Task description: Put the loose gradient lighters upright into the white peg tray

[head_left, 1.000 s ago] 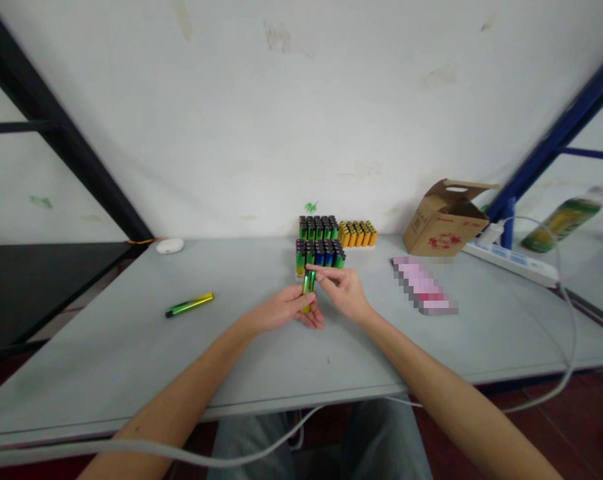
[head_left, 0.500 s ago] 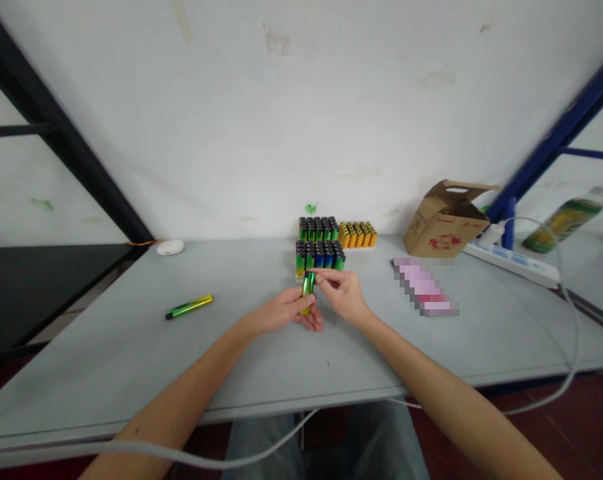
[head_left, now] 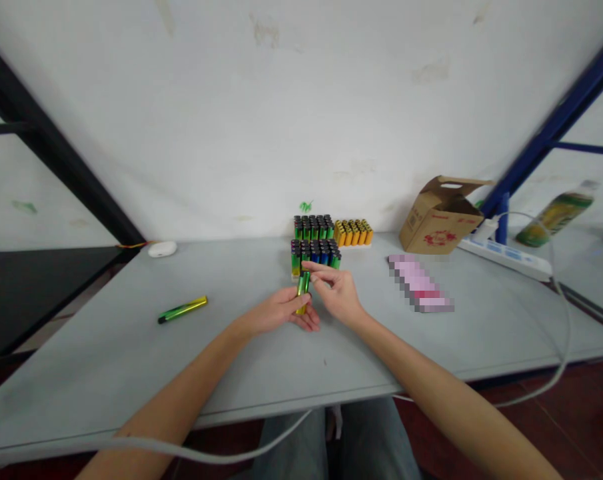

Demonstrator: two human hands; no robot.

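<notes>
A shiny green and yellow lighter (head_left: 302, 285) stands upright between the fingers of my left hand (head_left: 282, 310). My right hand (head_left: 338, 292) is at the lighter's top end, thumb and fingertips close together there; whether they pinch anything is too small to tell. Just behind my hands stand rows of lighters with green, blue and purple bodies (head_left: 316, 253), and a second dark-topped green group (head_left: 313, 227) behind those. Orange lighters (head_left: 354, 233) stand to their right. Another green and yellow lighter (head_left: 183, 309) lies on the table at the left.
A white case (head_left: 162, 249) lies at the back left. An open cardboard box (head_left: 435, 223), a blurred pink item (head_left: 420, 283) and a white power strip (head_left: 506, 258) are on the right. A bottle (head_left: 556, 217) is farther right. A white cable crosses the table's front edge.
The view has shifted slightly. My right index finger has stretched out over the lighter's top, while my left hand keeps its hold.
</notes>
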